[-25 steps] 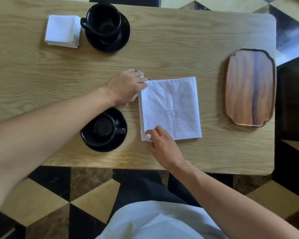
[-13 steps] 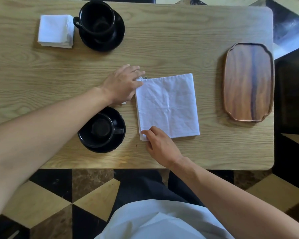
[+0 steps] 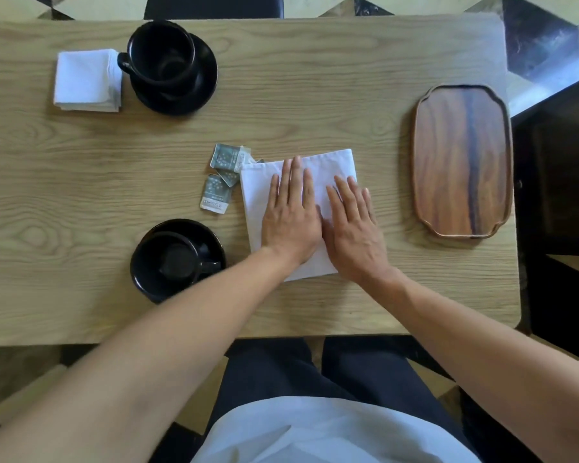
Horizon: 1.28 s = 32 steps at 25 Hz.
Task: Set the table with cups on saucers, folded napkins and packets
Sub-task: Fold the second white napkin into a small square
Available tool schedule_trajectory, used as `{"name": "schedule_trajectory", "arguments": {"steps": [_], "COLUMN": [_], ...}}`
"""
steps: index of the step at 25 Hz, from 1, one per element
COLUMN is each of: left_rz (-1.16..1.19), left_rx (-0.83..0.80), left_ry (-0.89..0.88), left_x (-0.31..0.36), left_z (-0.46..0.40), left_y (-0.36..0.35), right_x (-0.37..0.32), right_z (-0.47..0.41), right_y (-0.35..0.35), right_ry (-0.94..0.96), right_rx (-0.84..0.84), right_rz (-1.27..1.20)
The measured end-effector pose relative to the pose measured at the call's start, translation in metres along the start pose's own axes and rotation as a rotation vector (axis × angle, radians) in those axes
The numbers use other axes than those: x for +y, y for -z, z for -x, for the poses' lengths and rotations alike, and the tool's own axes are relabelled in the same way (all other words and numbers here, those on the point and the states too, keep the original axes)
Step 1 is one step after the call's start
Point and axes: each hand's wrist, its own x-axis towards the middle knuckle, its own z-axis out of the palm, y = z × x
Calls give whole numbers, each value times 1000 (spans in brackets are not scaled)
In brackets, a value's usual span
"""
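Both hands, left [image 3: 290, 225] and right [image 3: 355, 233], flat on napkin [image 3: 258, 195], grips released, fingers spread. Packets [image 3: 218, 192] just left, on counter [image 3: 315, 111].

Both hands flat on the napkin [image 3: 258, 195] mid-worktop; packets [image 3: 222, 177] touching at its 10 o'clock, tray [image 3: 462, 160] at 3, cup on saucer [image 3: 178, 260] at 8.

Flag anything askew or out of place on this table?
The packets lie in a loose, overlapping heap mid-table, one tucked under the corner of the napkin that both hands press flat. Nothing is spilled or damaged.
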Motion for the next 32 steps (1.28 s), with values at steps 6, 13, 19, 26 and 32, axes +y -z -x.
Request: {"name": "schedule_trajectory", "arguments": {"steps": [6,13,19,26,32], "left_rz": [-117,-6,-28,45,1], "left_rx": [15,134,40,-4,107], "left_ry": [73,107,125,80,-399], "left_x": [-16,-17,-20,-14,-25], "left_z": [16,31,63,66,117], "left_y": [-34,-26,-37,-13,3], "right_x": [36,48,64,64,93], "right_z": [11,-18,-41,-31,31], "right_y": [-25,-14,-22,4,30], "right_ry": [148,136,137,220,598], "right_rx": [-56,-34,-97,-129,-182], "right_rz": [123,132,192,97,-89]}}
